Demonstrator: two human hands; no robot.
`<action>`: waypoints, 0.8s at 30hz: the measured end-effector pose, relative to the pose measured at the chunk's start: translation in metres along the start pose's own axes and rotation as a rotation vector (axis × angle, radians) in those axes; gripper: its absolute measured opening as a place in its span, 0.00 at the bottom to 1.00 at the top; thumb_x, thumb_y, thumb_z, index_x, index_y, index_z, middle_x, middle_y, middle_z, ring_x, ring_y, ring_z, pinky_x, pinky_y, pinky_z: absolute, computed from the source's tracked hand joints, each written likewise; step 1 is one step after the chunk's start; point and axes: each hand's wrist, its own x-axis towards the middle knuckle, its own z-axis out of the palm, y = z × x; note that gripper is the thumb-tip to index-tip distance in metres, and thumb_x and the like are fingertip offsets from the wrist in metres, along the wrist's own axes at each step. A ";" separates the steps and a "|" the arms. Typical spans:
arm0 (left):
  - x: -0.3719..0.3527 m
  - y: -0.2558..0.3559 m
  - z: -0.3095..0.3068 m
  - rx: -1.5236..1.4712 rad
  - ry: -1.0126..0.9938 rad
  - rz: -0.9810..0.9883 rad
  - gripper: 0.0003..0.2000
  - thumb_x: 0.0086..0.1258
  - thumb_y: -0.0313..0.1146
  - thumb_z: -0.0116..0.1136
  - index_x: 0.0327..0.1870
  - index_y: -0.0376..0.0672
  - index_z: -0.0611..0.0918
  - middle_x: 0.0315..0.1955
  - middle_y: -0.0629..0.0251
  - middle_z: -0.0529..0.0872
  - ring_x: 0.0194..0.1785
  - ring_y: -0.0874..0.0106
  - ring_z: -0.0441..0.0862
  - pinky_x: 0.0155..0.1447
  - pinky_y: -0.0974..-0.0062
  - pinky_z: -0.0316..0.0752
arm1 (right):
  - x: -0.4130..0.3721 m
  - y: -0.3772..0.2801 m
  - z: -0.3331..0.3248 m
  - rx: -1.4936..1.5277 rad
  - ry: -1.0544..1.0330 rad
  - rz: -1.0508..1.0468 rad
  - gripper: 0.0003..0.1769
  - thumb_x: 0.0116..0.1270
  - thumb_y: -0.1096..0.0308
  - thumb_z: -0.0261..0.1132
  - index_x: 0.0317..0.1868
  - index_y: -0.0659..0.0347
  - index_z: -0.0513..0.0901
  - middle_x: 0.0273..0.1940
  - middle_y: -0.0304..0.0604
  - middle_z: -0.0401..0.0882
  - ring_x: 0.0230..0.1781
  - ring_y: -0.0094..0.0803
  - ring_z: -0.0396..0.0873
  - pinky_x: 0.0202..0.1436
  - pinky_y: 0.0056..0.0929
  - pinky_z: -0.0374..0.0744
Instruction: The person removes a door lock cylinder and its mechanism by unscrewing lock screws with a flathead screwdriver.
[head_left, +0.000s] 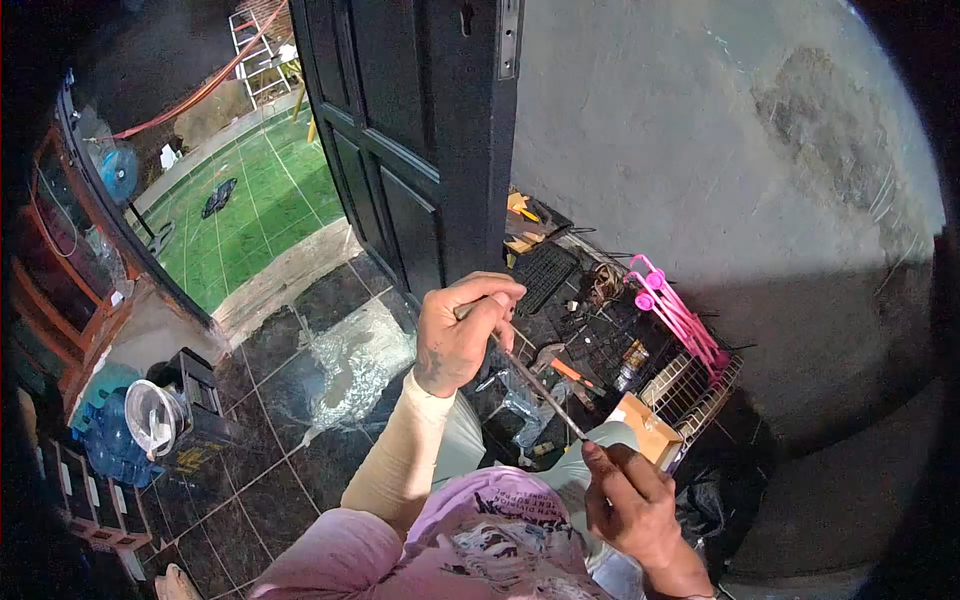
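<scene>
My left hand (462,332) is raised in front of me, its fingers pinched on the upper end of a thin metal rod (540,385). The rod slants down to the right. My right hand (630,500) grips its lower end close to my lap, fingertips closed on it. I am seated, in a pink printed shirt (480,540) with a cream sleeve on the left arm. Both hands hold the same rod above a pile of tools on the floor.
A wire crate (690,395) with a pink plastic tool (675,315), a cardboard box (645,425) and clutter lies ahead by the grey wall. A dark door (420,130) stands open to a green tiled yard (240,215). A water bottle (115,440) sits at left on dark floor tiles.
</scene>
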 end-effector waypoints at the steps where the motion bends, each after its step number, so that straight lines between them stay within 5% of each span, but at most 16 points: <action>1: 0.000 0.000 0.001 0.031 -0.001 0.002 0.10 0.72 0.22 0.51 0.42 0.26 0.85 0.39 0.52 0.84 0.33 0.72 0.81 0.28 0.76 0.77 | 0.002 0.000 -0.001 -0.020 0.005 -0.017 0.29 0.48 0.84 0.67 0.55 0.64 0.84 0.40 0.49 0.83 0.29 0.43 0.83 0.33 0.32 0.82; 4: -0.001 -0.002 -0.002 0.082 0.009 -0.011 0.09 0.71 0.21 0.51 0.41 0.27 0.85 0.38 0.53 0.84 0.30 0.74 0.80 0.28 0.77 0.76 | 0.002 0.003 0.001 -0.034 -0.020 -0.031 0.27 0.49 0.84 0.67 0.54 0.64 0.84 0.39 0.51 0.82 0.29 0.41 0.83 0.33 0.29 0.81; 8: 0.000 -0.003 -0.003 0.044 0.020 -0.015 0.09 0.71 0.20 0.51 0.41 0.27 0.85 0.40 0.53 0.84 0.29 0.74 0.80 0.28 0.77 0.76 | 0.002 0.017 0.013 0.468 0.016 0.159 0.22 0.56 0.84 0.64 0.54 0.67 0.81 0.35 0.52 0.83 0.25 0.29 0.79 0.26 0.23 0.76; 11: 0.001 0.001 -0.007 0.094 0.005 0.004 0.09 0.71 0.20 0.51 0.41 0.27 0.85 0.42 0.53 0.83 0.30 0.74 0.80 0.29 0.78 0.76 | -0.010 0.012 0.026 1.245 -0.056 0.821 0.18 0.65 0.81 0.63 0.56 0.66 0.81 0.40 0.48 0.84 0.26 0.28 0.79 0.28 0.24 0.77; 12: 0.002 0.003 -0.009 0.120 -0.004 0.010 0.09 0.71 0.20 0.51 0.41 0.26 0.85 0.43 0.53 0.83 0.31 0.75 0.79 0.29 0.78 0.77 | -0.002 0.012 0.019 1.628 -0.090 0.950 0.18 0.68 0.83 0.60 0.58 0.68 0.78 0.40 0.47 0.82 0.25 0.24 0.74 0.23 0.19 0.70; 15: 0.004 0.010 -0.013 0.188 -0.047 0.035 0.10 0.71 0.20 0.50 0.42 0.26 0.84 0.43 0.52 0.83 0.32 0.75 0.79 0.30 0.78 0.77 | 0.006 0.015 0.020 1.997 -0.067 1.154 0.21 0.65 0.80 0.59 0.60 0.70 0.75 0.38 0.54 0.79 0.18 0.22 0.67 0.17 0.16 0.65; 19: 0.002 0.010 -0.016 0.179 -0.014 -0.026 0.09 0.71 0.20 0.50 0.43 0.26 0.84 0.44 0.54 0.82 0.32 0.74 0.80 0.31 0.78 0.78 | -0.006 0.025 0.036 1.818 -0.028 0.814 0.27 0.58 0.82 0.65 0.60 0.71 0.73 0.40 0.53 0.78 0.20 0.26 0.69 0.21 0.21 0.69; 20: 0.000 0.006 -0.016 0.166 -0.002 -0.044 0.09 0.72 0.20 0.50 0.43 0.27 0.84 0.44 0.54 0.81 0.32 0.74 0.80 0.31 0.77 0.79 | -0.010 0.028 0.040 1.510 -0.034 0.816 0.23 0.56 0.83 0.66 0.54 0.70 0.77 0.38 0.52 0.80 0.23 0.30 0.75 0.26 0.25 0.74; 23: -0.006 -0.002 -0.016 0.157 0.030 -0.093 0.09 0.72 0.20 0.50 0.43 0.27 0.85 0.45 0.55 0.80 0.32 0.74 0.80 0.32 0.77 0.79 | -0.004 0.028 0.038 0.379 0.071 0.192 0.15 0.57 0.83 0.64 0.47 0.69 0.82 0.36 0.50 0.82 0.28 0.34 0.81 0.30 0.28 0.78; 24: -0.006 -0.004 -0.016 0.158 0.042 -0.110 0.09 0.72 0.20 0.50 0.43 0.27 0.85 0.45 0.56 0.80 0.32 0.74 0.80 0.32 0.77 0.79 | -0.005 0.024 0.041 0.216 0.122 0.066 0.18 0.58 0.81 0.64 0.50 0.66 0.85 0.35 0.53 0.81 0.32 0.44 0.81 0.35 0.32 0.80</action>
